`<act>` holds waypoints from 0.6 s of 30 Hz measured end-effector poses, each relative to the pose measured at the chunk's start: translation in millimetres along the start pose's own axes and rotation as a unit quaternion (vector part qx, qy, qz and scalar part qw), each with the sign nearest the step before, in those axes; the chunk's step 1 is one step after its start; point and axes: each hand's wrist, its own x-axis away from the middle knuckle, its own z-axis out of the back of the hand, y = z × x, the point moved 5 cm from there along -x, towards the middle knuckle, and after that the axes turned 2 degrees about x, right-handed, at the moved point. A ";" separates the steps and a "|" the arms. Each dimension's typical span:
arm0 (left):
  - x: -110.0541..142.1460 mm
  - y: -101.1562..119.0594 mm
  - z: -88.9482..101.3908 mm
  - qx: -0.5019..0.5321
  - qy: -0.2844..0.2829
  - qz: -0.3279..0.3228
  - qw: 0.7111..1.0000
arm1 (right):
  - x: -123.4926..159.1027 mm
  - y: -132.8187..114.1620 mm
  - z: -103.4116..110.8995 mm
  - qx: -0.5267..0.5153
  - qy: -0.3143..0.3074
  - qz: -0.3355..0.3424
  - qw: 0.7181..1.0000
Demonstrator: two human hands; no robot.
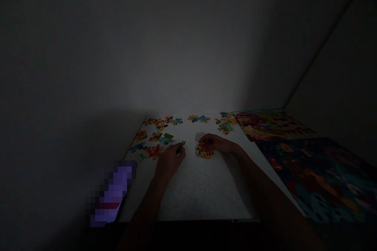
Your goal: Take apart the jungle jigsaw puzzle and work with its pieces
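My left hand (171, 159) is closed on a small jigsaw puzzle piece (183, 143), tilted up between thumb and fingers above the pale tabletop. To its right, my right hand (217, 143) curls over a few red, yellow and green puzzle pieces (205, 152) lying on the table. Its fingertips are in shadow, so whether they grip a piece is hard to make out. Nearest my left hand lie loose red and orange pieces (155, 151) and a teal piece (166, 138).
More loose pieces lie along the back, at the left (159, 122), the middle (199, 119) and the right (226, 123). Two assembled puzzles, a farm scene (273, 125) and a dark blue one (315, 180), cover the right side. A pixelated glowing purple object (113, 194) is at the left edge. Light is dim.
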 end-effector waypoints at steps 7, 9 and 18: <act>10.1 48.2 -30.6 0.003 0.002 -0.090 0.996 | -8.4 5.6 -0.8 0.000 0.024 0.022 0.999; 16.7 60.4 -38.9 -0.029 -0.001 -0.140 0.990 | -9.5 8.2 3.6 -0.013 0.037 0.032 0.999; 22.0 58.6 -52.8 0.034 -0.017 -0.156 0.987 | -3.2 3.3 6.8 0.038 0.041 0.015 0.998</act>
